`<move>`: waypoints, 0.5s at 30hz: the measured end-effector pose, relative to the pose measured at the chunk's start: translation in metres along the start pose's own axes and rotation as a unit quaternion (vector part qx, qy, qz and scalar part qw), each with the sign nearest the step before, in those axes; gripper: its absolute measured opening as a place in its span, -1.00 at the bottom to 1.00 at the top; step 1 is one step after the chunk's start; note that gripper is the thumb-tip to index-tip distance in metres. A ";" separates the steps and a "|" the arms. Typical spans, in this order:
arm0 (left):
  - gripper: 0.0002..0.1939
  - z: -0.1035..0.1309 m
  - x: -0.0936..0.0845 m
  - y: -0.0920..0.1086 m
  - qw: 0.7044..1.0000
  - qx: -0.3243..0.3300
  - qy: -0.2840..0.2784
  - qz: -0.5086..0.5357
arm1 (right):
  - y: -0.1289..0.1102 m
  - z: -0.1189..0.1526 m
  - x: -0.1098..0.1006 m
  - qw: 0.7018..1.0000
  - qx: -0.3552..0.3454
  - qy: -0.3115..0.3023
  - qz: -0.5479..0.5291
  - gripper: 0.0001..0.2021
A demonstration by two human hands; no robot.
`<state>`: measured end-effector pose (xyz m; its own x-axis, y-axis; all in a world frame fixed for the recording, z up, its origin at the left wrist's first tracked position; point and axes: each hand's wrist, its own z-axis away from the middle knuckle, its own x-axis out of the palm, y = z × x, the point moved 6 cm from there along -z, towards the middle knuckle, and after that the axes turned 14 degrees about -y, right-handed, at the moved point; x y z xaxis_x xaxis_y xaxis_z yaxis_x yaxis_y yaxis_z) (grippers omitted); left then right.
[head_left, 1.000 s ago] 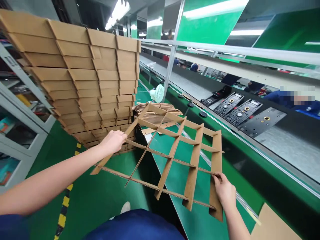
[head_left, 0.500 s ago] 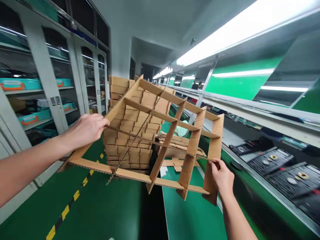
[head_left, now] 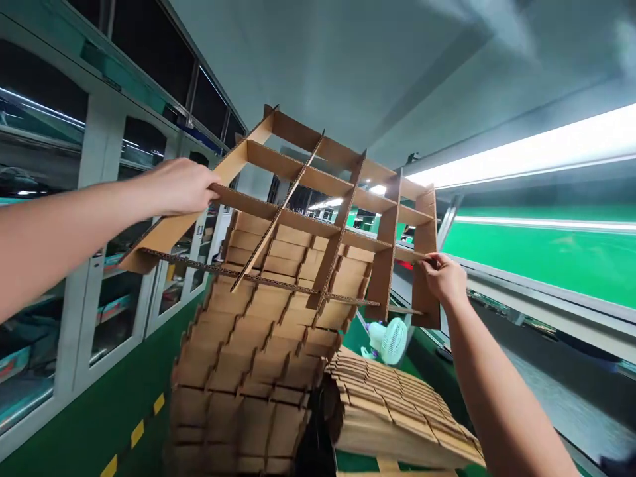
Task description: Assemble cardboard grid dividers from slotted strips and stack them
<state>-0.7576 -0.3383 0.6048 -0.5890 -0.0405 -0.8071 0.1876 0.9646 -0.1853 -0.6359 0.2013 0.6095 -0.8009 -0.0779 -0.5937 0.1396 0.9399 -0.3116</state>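
A cardboard divider grid [head_left: 318, 228], made of interlocked strips with open cells, is held up in the air, tilted, its left end nearer to me. My left hand [head_left: 186, 187] is closed on its left side, where a cross strip meets the outer strip. At the far right end, my right hand [head_left: 444, 275] pinches the end of a cross strip by the outer strip. Behind and below the grid rises a tall stack of cardboard dividers [head_left: 268, 324]; the grid's lower part overlaps the stack's top in view, and whether they touch I cannot tell.
Folded cardboard dividers [head_left: 397, 404] lie in a pile on the green bench at lower right. Behind them stands a small pale-green fan [head_left: 392, 341]. Glass-door cabinets [head_left: 114, 291] line the left side, and yellow-black tape [head_left: 138, 434] marks the green floor.
Both hands have raised the divider grid relative to the stack, keeping their grip. My view has tilted upward and come closer to the stack, which now fills more of the picture.
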 end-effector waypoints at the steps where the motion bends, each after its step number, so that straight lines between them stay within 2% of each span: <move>1: -0.61 -0.017 0.003 -0.006 1.000 -0.011 -0.002 -0.012 | -0.009 -0.021 0.009 1.000 -0.004 -0.002 0.008 -0.74; 5: -0.61 -0.078 0.010 -0.023 0.999 -0.046 0.001 -0.022 | -0.032 -0.105 0.039 0.998 -0.009 -0.028 0.058 -0.72; 8: -0.64 -0.119 0.012 -0.024 0.999 -0.052 -0.014 -0.005 | -0.036 -0.161 0.058 0.993 -0.011 -0.064 0.093 -0.71; 11: -0.69 -0.155 0.018 -0.017 0.997 -0.052 -0.053 0.008 | -0.034 -0.205 0.080 0.988 -0.016 -0.107 0.114 -0.72; 15: -0.76 -0.198 0.031 -0.011 0.992 -0.056 -0.104 0.041 | -0.037 -0.250 0.114 0.976 -0.046 -0.163 0.134 -0.74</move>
<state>-0.9338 -0.2982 0.6925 -0.3990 -0.0025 -0.9169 0.1320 0.9894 -0.0601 -0.8777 0.2407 0.7390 -0.5119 0.0881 -0.8545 0.2540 0.9658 -0.0526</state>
